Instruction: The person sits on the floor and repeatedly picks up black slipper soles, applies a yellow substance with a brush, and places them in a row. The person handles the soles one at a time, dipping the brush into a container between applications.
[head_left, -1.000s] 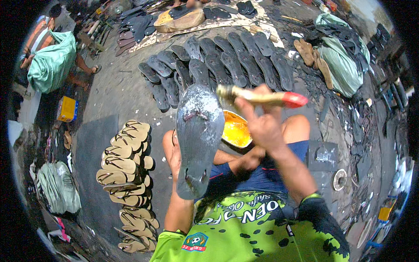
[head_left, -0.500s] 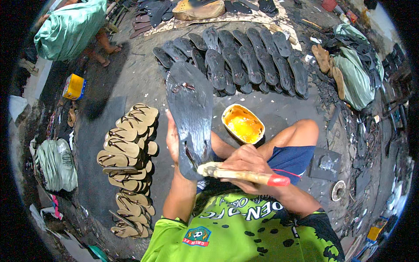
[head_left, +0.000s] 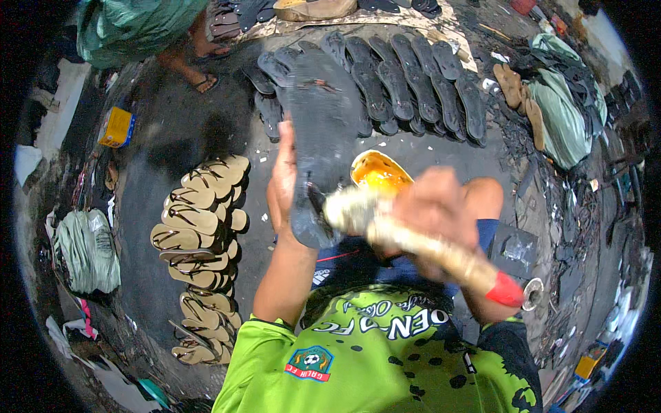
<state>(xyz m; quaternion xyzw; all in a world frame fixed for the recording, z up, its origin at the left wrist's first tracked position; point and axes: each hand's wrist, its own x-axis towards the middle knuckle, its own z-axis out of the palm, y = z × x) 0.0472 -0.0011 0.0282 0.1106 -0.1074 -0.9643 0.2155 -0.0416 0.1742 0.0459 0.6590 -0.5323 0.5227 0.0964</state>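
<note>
Held up in front of me is a black sandal sole (head_left: pixel 323 131), long and smooth, with small slots in it. My left hand (head_left: pixel 281 189) is closed on its left edge, fingers partly behind it. My right hand (head_left: pixel 441 213), blurred by motion, grips a brush (head_left: pixel 441 256) with a pale wooden handle and a red end. The brush's whitish head is at the lower right edge of the sole; blur hides whether it touches. Just beyond my right hand stands a pale tub (head_left: pixel 363 154) with yellow-orange glue-like paste (head_left: pixel 380 177), partly covered by the hand.
Black soles (head_left: pixel 406 89) lie in overlapping rows ahead. Tan sandals (head_left: pixel 196 220) with dark straps are piled to my left. A yellow and blue box (head_left: pixel 117 128) and green sacks (head_left: pixel 561 120) lie farther out. A person's foot (head_left: pixel 205 82) stands at the upper left.
The brush and my right hand have moved right and up, toward the tub. The sole has shifted slightly right and up. At upper left, the person with the green bundle has moved right.
</note>
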